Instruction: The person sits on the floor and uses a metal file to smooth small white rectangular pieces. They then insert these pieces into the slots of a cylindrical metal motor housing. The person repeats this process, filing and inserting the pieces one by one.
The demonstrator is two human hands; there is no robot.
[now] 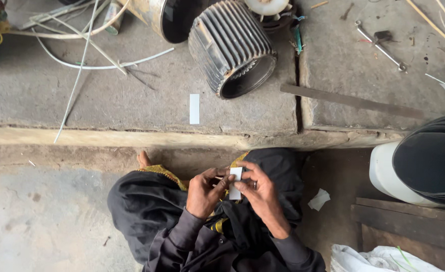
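Both hands meet over my lap, above dark trousers. My left hand [206,191] and my right hand [258,190] pinch a small white paper strip [235,182] between their fingertips, the strip standing roughly upright. A second white strip [195,108] lies flat on the raised concrete slab [132,100] ahead of me. Behind it a ribbed grey motor housing [231,48] lies on its side, its open end towards me.
White cables [91,55] sprawl over the slab's left part. A long flat metal bar [353,102] and a wrench [381,46] lie to the right. A white drum with dark rolled sheet [424,166] stands at right, a crumpled paper scrap [318,199] beside my knee.
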